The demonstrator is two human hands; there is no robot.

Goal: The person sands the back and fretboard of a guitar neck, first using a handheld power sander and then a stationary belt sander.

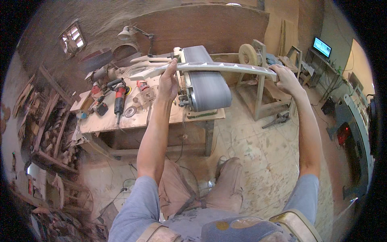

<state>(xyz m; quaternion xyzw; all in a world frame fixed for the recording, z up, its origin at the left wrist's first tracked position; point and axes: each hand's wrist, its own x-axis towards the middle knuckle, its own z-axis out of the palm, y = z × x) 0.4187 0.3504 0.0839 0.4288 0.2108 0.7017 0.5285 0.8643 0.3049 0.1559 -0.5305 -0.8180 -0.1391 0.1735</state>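
Observation:
A long pale guitar neck, with white triangular inlays along its face, lies crosswise over the belt sander. My left hand is closed around it near its angled left end, thumb on top. My right hand grips its far right end, fingers bent over it. The sander's wide grey belt looks smeared, as if running. Whether the neck touches the belt or is held just above it, I cannot tell.
On the workbench left of the sander lie a red-and-black angle grinder, a cordless drill and a round disc. A desk lamp stands behind. To the right is a wooden stand with a buffing wheel.

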